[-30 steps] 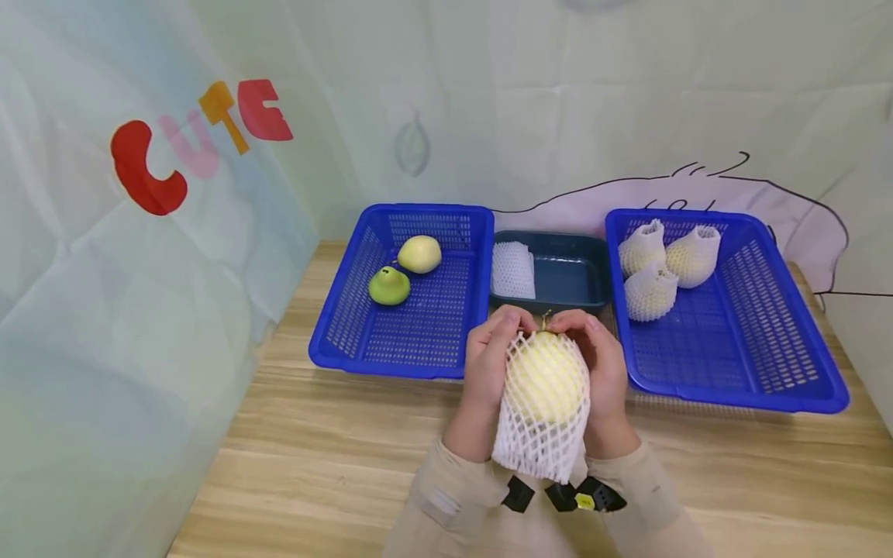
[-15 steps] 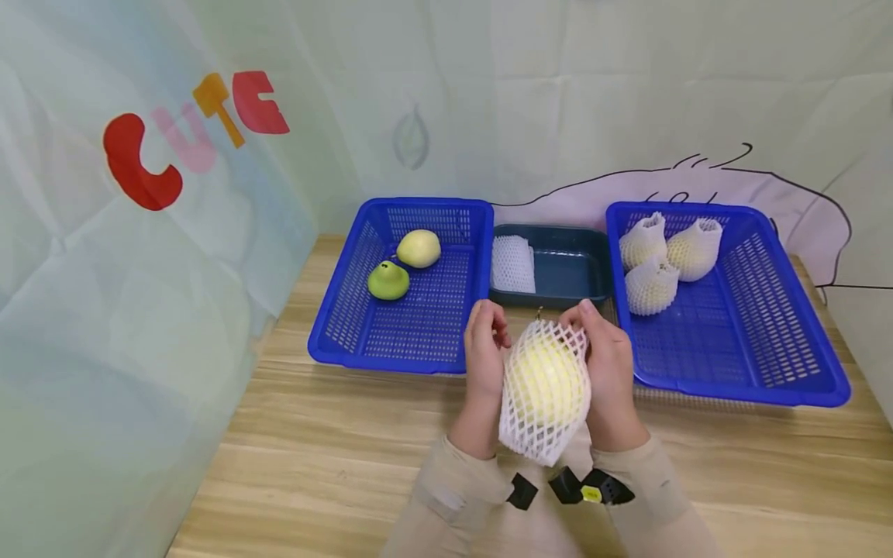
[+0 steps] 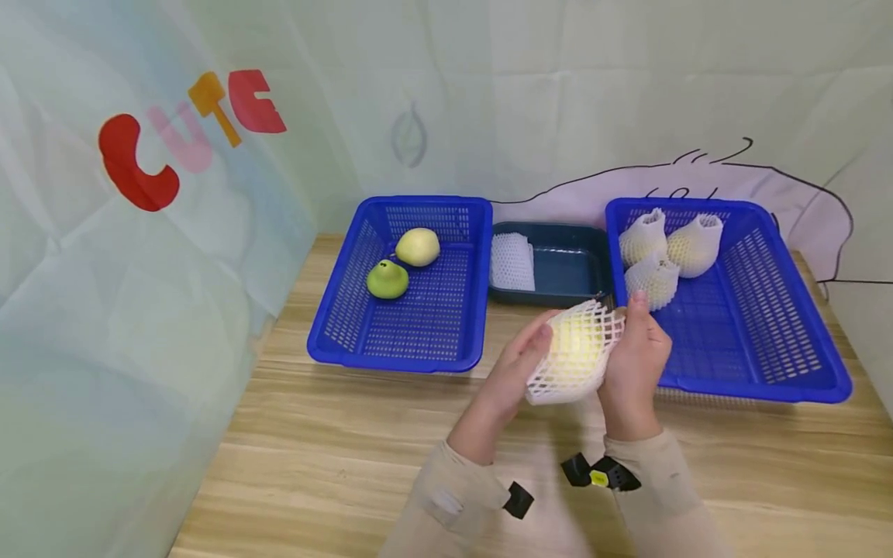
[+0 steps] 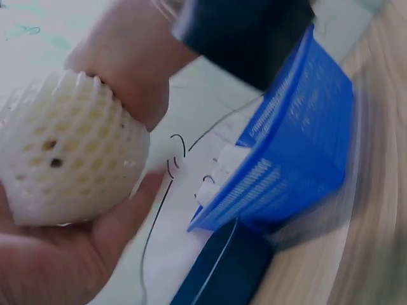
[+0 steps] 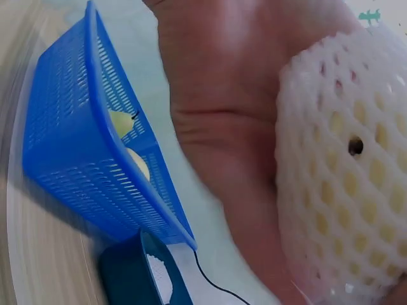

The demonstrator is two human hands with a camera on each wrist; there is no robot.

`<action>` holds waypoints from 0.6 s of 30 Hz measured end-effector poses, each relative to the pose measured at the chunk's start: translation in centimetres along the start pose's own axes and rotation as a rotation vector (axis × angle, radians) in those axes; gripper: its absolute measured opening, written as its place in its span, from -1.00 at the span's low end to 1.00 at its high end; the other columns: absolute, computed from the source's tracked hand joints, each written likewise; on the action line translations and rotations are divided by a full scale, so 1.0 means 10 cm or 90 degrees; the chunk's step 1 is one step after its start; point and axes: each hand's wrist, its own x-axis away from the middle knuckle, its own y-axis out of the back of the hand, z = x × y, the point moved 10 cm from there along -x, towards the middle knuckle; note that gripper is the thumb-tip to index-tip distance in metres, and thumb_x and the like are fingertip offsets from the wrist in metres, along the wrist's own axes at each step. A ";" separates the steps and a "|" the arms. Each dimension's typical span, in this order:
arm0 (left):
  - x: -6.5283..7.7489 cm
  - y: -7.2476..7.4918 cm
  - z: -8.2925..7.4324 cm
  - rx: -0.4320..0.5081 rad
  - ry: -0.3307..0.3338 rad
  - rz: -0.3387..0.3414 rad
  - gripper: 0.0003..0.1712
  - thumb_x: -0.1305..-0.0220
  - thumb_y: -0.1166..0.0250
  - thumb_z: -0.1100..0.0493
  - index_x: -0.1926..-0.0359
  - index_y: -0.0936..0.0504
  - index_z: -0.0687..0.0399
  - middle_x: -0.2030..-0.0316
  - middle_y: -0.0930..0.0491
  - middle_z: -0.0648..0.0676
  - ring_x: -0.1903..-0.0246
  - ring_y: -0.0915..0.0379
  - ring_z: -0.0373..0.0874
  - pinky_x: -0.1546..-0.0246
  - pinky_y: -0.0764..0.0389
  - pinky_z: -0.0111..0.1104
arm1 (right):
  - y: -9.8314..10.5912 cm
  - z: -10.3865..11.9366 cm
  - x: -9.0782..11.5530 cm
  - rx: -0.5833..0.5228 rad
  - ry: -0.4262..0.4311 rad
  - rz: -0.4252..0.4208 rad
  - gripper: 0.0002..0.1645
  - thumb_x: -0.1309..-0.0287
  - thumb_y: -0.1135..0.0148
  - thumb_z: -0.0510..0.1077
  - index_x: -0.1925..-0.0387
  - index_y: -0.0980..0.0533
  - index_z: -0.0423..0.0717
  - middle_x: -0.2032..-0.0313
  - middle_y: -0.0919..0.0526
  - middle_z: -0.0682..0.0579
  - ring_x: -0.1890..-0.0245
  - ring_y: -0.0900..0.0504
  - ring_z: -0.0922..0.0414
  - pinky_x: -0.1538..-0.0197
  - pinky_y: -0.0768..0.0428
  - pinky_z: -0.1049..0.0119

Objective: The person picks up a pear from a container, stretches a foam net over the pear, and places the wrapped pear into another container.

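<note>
A pale yellow pear (image 3: 575, 345) is wrapped in a white foam net (image 3: 554, 387), held tilted above the table with its stem end toward the upper right. My left hand (image 3: 505, 376) grips it from the left, thumb on top. At the other side my right hand (image 3: 633, 368) holds the net's top edge, its thumb pointing up. Both wrist views show the netted pear (image 4: 76, 152) close up against the palms, with dark spots visible through the mesh. Part of the right fingers is hidden behind the net.
The left blue basket (image 3: 398, 364) contains a green pear (image 3: 387, 280) and a yellow pear (image 3: 418, 247). A dark green tray (image 3: 568, 271) with folded foam nets (image 3: 512, 262) stands between it and the right blue basket (image 3: 753, 391), where three netted pears (image 3: 694, 246) sit.
Both hands have carried the netted pear up and to the right, tilting it. The left hand, loosely beside it half a second ago, now grips it; the right hand has shifted right.
</note>
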 end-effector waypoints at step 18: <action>0.12 -0.29 0.03 0.052 0.012 0.307 0.28 0.09 -0.29 -0.40 -0.36 0.16 0.27 0.04 -0.32 0.04 0.20 -0.42 -0.23 0.20 -0.50 -0.40 | -0.74 0.60 0.25 0.308 0.405 0.491 -0.48 -0.30 -0.04 -0.09 0.78 -0.37 -0.17 0.78 -0.29 0.18 0.77 -0.22 0.35 0.72 -0.17 0.50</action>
